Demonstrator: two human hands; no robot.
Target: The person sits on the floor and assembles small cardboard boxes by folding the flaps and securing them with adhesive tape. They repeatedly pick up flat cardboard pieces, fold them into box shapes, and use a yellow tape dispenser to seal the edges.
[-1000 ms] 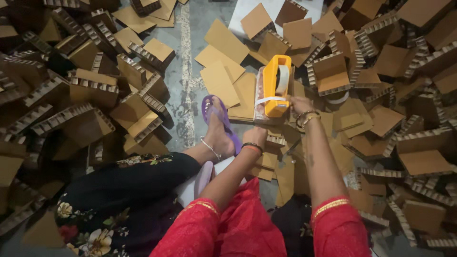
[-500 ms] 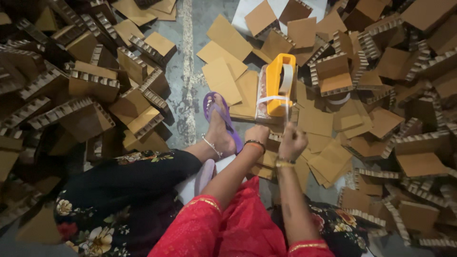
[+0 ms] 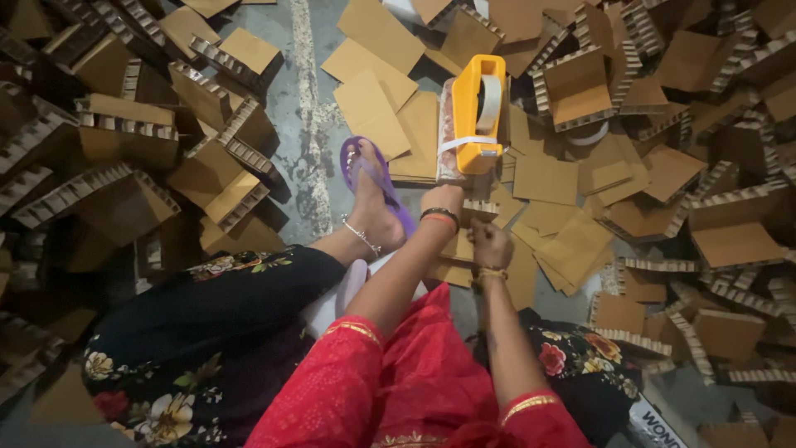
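A yellow tape dispenser (image 3: 473, 108) with a roll of clear tape stands on flat cardboard sheets in front of me. Just below it, my left hand (image 3: 446, 199) rests on a small honeycomb cardboard piece (image 3: 479, 209), fingers hidden under the dispenser's base. My right hand (image 3: 491, 243) is curled shut over the near edge of the same piece, closer to my body. Whether tape runs to the piece I cannot tell. My foot in a purple sandal (image 3: 373, 187) is planted left of the hands.
Piles of folded honeycomb cardboard corner pieces (image 3: 133, 141) surround me on the left and on the right (image 3: 713, 216). Flat brown sheets (image 3: 381, 75) lie ahead on the grey concrete floor (image 3: 303, 108). My legs in dark floral cloth fill the foreground.
My right hand has come away from the tape dispenser and drawn back toward my body onto the small cardboard piece. The left hand has stayed near the dispenser's base.
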